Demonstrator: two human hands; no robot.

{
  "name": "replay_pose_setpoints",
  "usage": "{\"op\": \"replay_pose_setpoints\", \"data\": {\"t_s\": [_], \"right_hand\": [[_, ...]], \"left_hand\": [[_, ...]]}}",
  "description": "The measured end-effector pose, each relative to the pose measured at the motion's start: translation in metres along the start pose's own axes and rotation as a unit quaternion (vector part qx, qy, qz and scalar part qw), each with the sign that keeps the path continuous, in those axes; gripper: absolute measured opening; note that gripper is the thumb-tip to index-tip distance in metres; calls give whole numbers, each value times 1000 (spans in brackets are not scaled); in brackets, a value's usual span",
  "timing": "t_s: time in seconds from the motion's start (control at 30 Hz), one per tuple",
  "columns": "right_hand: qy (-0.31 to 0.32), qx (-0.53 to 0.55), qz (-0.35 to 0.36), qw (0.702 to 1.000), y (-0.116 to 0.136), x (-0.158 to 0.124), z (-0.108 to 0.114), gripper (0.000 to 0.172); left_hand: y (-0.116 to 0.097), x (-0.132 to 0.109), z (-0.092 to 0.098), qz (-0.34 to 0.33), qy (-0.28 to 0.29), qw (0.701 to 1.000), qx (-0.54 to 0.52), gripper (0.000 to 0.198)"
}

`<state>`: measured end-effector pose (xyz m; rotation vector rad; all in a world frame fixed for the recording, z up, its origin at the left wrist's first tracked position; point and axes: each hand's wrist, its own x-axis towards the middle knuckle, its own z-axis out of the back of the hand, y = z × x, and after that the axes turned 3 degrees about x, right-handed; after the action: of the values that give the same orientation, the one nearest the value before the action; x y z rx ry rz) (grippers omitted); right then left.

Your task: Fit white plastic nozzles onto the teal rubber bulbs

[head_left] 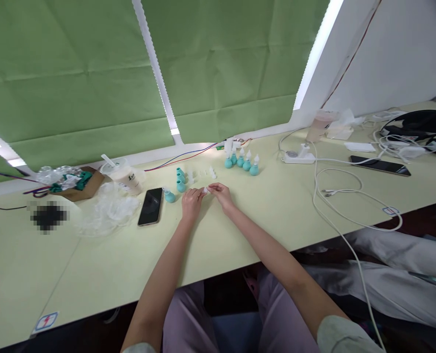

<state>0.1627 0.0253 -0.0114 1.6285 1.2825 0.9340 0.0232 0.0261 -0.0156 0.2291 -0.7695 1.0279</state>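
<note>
My left hand [191, 202] and my right hand [222, 194] meet low over the middle of the table, both with pinched fingers. Between their fingertips is a small translucent white plastic piece [205, 190], its exact shape partly covered. Just left of my left hand, a teal rubber bulb [170, 196] with a white nozzle lies tilted. Beyond it a few open teal bulbs [181, 186] stand in a row, beside small white plastic parts [190, 177] and more such parts [212, 172]. Farther right, several teal bulbs [254, 169] with white pointed nozzles stand upright together.
At left lie a phone [151, 207], crumpled clear plastic [109, 208], a drink cup [124, 177] and a cardboard box [87, 186]. To the right are a power strip [299, 157], looping white cables [319, 189], another phone [380, 165] and a black bag [423, 127].
</note>
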Motion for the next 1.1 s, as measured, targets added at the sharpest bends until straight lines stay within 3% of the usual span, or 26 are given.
{"op": "replay_pose_setpoints", "data": {"t_s": [0.4,0.73,1.1], "right_hand": [[-61,5,-5,998,-1,6,9,21],[-50,9,9,999,1,12,18,23],[-56,-88,48,993,-1,14,21,18]], "left_hand": [[6,2,0,20,10,1000,-12,23],[13,4,2,74,16,997,8,25],[16,4,-2,79,33,996,8,24]]}}
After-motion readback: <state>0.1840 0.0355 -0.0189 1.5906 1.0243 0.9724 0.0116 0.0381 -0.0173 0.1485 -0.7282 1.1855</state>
